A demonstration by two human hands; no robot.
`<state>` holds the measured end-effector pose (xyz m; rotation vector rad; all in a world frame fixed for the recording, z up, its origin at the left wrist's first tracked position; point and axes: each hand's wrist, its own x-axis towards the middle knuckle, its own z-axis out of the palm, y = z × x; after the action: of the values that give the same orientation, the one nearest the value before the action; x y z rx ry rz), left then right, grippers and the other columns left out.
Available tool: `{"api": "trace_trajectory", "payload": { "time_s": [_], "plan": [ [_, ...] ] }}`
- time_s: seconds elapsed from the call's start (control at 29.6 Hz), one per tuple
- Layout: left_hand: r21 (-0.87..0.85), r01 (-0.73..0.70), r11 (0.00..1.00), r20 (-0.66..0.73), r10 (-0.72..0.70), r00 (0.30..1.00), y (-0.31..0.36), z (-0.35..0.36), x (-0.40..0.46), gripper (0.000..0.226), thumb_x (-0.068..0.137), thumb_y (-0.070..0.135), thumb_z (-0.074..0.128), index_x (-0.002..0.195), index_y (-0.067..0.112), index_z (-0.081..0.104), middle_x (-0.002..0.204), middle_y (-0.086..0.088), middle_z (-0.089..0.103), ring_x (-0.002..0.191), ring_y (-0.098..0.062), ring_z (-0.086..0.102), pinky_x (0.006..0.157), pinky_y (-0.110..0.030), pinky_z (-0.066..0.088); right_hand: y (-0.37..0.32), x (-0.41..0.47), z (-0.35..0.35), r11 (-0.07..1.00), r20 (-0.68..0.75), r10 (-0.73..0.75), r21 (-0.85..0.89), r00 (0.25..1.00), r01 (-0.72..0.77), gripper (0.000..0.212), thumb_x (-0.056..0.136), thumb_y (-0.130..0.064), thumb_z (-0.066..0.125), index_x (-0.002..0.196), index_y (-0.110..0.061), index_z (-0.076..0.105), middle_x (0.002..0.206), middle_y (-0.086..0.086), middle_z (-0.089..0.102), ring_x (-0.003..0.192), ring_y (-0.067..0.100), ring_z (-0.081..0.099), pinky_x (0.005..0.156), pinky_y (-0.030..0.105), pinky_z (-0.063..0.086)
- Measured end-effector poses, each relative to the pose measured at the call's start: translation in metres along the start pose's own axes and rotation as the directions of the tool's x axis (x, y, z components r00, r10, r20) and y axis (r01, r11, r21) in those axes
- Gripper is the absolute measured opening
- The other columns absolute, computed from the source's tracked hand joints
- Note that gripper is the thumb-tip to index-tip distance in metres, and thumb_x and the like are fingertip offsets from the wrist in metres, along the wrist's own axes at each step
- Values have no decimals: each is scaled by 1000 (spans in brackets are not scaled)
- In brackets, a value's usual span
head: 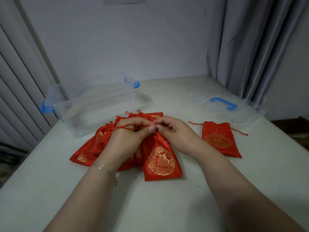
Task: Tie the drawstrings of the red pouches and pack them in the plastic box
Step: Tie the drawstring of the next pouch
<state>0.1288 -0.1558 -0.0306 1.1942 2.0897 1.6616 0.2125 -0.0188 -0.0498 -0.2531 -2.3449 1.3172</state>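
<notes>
A red pouch (160,161) with a gold emblem lies in the middle of the table, its neck gathered under my fingers. My left hand (127,138) pinches its red drawstring (132,127), which runs taut to the left across my knuckles. My right hand (173,131) grips the string at the pouch's neck, fingertips touching the left hand's. Several more red pouches (87,151) lie fanned out beneath and to the left of my hands. One separate pouch (220,139) rests flat to the right. The clear plastic box (100,104) with blue latches stands open at the back left, with nothing visible inside.
The box's clear lid (234,106) with a blue handle lies at the back right of the white table (150,206). A grey curtain (250,47) hangs at the right, a wall behind. The table's left edge drops off beside the box.
</notes>
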Motion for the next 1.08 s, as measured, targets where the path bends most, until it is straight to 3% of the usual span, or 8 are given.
{"api": "trace_trajectory", "payload": {
  "time_s": [0.1, 0.2, 0.34, 0.47, 0.64, 0.74, 0.91, 1.08],
  "plan": [
    [-60, 17, 998, -6, -17, 1000, 0, 0, 0, 8, 82, 1, 67, 84, 3, 74, 75, -5, 73, 72, -8, 67, 69, -15, 51, 3, 0, 1, 998, -70, 59, 1, 996, -59, 9, 91, -18, 59, 86, -21, 67, 54, -24, 57, 54, -6, 52, 59, 15, 37],
    [-160, 91, 983, -46, -100, 994, 0, 0, 2, 9, 80, -1, 69, 84, 4, 75, 74, -9, 72, 69, -11, 65, 65, -15, 51, 1, -2, -1, 996, -192, 86, 13, 978, -85, 17, 86, -24, 66, 70, -22, 62, 46, -20, 54, 47, -2, 48, 53, 16, 35],
    [-181, 201, 963, -54, -214, 975, -4, -4, 3, 9, 77, 2, 73, 85, 5, 75, 80, -17, 73, 71, -16, 66, 65, -17, 52, -9, -4, -2, 995, -271, -18, -102, 962, -10, 22, 86, -28, 66, 66, -29, 56, 68, -14, 55, 63, -4, 50, 58, 10, 33],
    [-230, 279, 932, -43, -296, 954, -2, -4, 3, 13, 75, 1, 74, 88, 3, 74, 76, -11, 72, 66, -8, 66, 56, -12, 48, -11, -6, -2, 988, -317, -105, -139, 943, 63, 19, 87, -25, 65, 70, -25, 56, 73, -12, 49, 68, -7, 48, 62, 6, 34],
    [-339, 323, 884, -28, -353, 935, -3, -10, 5, 13, 67, 6, 77, 76, 14, 73, 70, -3, 71, 65, -9, 64, 59, -15, 48, -9, -6, -3, 982, -241, -156, -139, 958, 125, 19, 87, -20, 65, 70, -23, 55, 87, -1, 53, 81, 4, 52, 73, 11, 39],
    [-321, 299, 899, -7, -317, 948, -3, -9, 5, 13, 67, 5, 78, 77, 12, 73, 71, -6, 70, 68, -13, 64, 69, -21, 51, -11, -6, -7, 994, -244, -99, -78, 965, 82, 23, 91, -22, 59, 70, -30, 52, 90, -4, 51, 82, -1, 52, 74, 9, 39],
    [-244, 249, 937, 33, -249, 968, -1, -6, 4, 8, 76, 1, 73, 83, 6, 72, 76, -8, 73, 70, -11, 67, 71, -20, 54, -9, -4, -8, 999, -330, -46, -35, 943, 37, 13, 94, -22, 53, 85, -15, 58, 94, 3, 62, 90, 11, 58, 81, 26, 47],
    [-222, 212, 952, -63, -231, 971, -3, -3, 5, 7, 78, 1, 72, 85, 3, 72, 80, -12, 73, 72, -14, 67, 72, -21, 55, -13, -8, -6, 987, -366, -159, -30, 917, 159, 9, 94, -17, 54, 86, -13, 58, 93, 1, 62, 89, 9, 58, 79, 19, 45]
  ]
}}
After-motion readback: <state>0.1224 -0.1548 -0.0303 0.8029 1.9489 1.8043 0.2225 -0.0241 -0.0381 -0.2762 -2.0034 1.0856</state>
